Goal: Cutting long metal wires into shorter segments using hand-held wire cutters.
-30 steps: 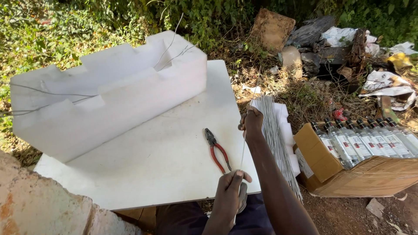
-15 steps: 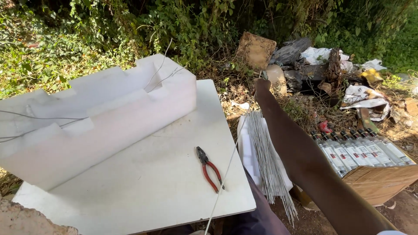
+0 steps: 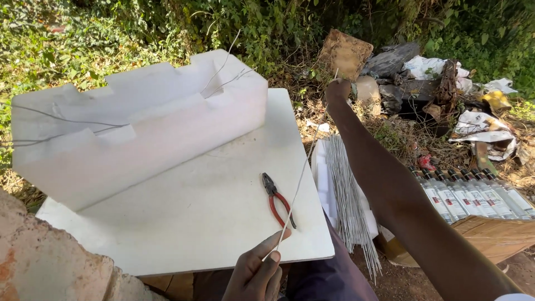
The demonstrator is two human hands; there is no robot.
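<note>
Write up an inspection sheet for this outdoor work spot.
Surface: white board, flat, bare at the front.
Job's things: thin wire stretched between left hand and right hand; wire bundle beside the board.
Clutter: red-handled pliers, white foam block, box of bottles.
Grippers: both hands pinch the wire ends.
Cables: nothing seen.
Surroundings: bushes, rubbish heap, bare soil.

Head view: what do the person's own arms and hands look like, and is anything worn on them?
Both are bare. The left hand has no glove, ring or watch visible; only the hand shows at the bottom edge. The right hand is also ungloved, and the right forearm is uncovered along its length. A sliver of white, possibly a sleeve edge, shows at the bottom right corner.
</note>
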